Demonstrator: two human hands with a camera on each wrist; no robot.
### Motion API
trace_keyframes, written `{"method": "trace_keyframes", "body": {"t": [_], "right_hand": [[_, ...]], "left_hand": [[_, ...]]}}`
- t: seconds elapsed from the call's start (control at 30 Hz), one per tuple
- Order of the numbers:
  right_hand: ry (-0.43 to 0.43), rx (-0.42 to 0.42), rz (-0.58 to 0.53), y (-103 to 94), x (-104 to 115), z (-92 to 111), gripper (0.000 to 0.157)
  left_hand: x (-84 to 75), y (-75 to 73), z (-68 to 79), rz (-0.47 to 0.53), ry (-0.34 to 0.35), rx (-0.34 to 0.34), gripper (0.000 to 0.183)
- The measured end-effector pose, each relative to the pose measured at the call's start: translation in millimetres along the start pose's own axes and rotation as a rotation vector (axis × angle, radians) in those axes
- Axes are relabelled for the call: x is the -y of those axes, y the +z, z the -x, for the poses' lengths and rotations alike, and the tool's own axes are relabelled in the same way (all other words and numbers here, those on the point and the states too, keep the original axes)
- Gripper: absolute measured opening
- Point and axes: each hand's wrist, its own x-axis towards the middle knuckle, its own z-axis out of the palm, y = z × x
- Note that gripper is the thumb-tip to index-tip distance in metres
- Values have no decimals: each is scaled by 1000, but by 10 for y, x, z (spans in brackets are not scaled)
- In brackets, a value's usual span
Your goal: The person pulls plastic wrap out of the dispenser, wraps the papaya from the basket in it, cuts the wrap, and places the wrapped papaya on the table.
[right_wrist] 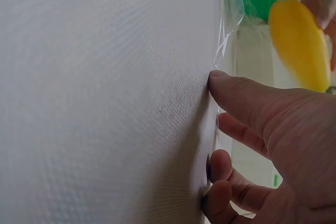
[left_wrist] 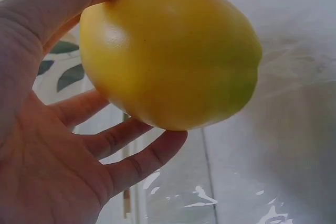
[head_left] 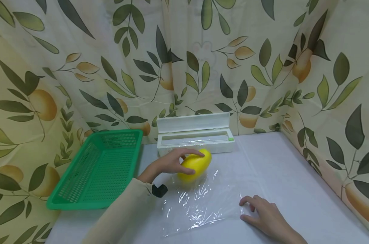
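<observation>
My left hand [head_left: 176, 160] grips a smooth yellow oval fruit [head_left: 199, 164], thumb on one side and fingers on the other. In the left wrist view the fruit [left_wrist: 173, 51] turns greenish at its far end. Below it a sheet of clear plastic wrap [head_left: 199, 210] lies spread on the table, shiny and wrinkled. At the sheet's right edge is my right hand [head_left: 265, 215], thumb and fingers apart and loosely bent. The right wrist view shows its thumb tip [right_wrist: 218, 77] right at the film's edge, with other fingertips down at the white cloth.
Behind the fruit stands a white wrap dispenser box [head_left: 196, 147] with its lid [head_left: 193, 122] raised. A green plastic basket [head_left: 94, 205] sits to the left. White cloth covers the table [head_left: 294, 176], and a leaf-patterned curtain [head_left: 184, 67] hangs around the back and sides.
</observation>
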Motion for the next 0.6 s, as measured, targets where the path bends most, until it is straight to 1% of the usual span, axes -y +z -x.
{"method": "trace_keyframes", "body": {"t": [0.1, 0.17, 0.3, 0.4, 0.6], "right_hand": [[24, 11, 6, 4, 5, -19, 39], [43, 23, 6, 2, 18, -34, 39], [55, 38, 3, -10, 32, -48, 38], [35, 28, 7, -11, 23, -50, 37], [-35, -22, 16, 11, 6, -35, 34]], "left_hand": [[24, 104, -16, -36, -28, 50, 55], [17, 161, -7, -48, -64, 82, 55], [13, 262, 6, -28, -93, 133, 54], [21, 323, 11, -14, -96, 158, 54], [94, 416, -13, -77, -81, 167, 56]]}}
